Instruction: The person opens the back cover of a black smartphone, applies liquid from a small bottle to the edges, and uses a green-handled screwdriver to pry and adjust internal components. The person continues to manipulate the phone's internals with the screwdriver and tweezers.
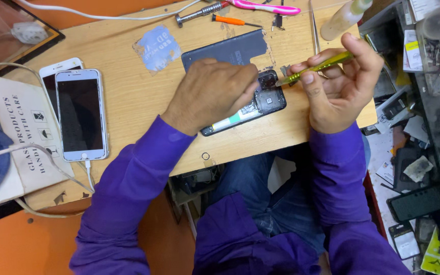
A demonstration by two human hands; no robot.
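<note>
Head view, looking down on a pale wooden worktop (143, 97). Far left: a beige cardboard box (24, 127), a white cable across it. Beside it, two white smartphones (80, 114), one overlapping the other, screens dark. Centre: left hand (210, 94) with fingers curled down, pressing on an opened dark phone (260, 99) whose back is off, circuit parts showing; its dark grey back cover (227, 51) lies just behind. Right hand (339, 84) pinches a slim yellow-green tool (314, 67) between thumb and fingers, tip just above the phone's top corner. Back edge: orange-handled screwdriver (230, 20), pink toothbrush (266, 7).
</note>
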